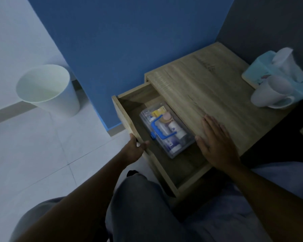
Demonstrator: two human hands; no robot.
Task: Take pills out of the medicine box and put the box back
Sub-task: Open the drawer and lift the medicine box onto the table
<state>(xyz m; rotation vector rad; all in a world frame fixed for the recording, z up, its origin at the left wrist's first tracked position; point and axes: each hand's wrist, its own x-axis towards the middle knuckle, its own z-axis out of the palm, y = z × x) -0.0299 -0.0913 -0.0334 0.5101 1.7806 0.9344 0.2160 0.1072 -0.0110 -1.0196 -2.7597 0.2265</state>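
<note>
While drawer (129,117) stands open at centre frame | left hand (136,148) curled on its front edge | right hand (215,143) flat, empty, steadying tabletop (208,88) | box (166,130) lies inside, closed.

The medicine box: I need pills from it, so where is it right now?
In the head view, the medicine box lies inside the open drawer of the wooden nightstand, between the left hand and the right hand.

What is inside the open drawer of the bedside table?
A clear medicine box with a blue handle lies in the drawer. The tabletop covers the drawer's back part.
</note>
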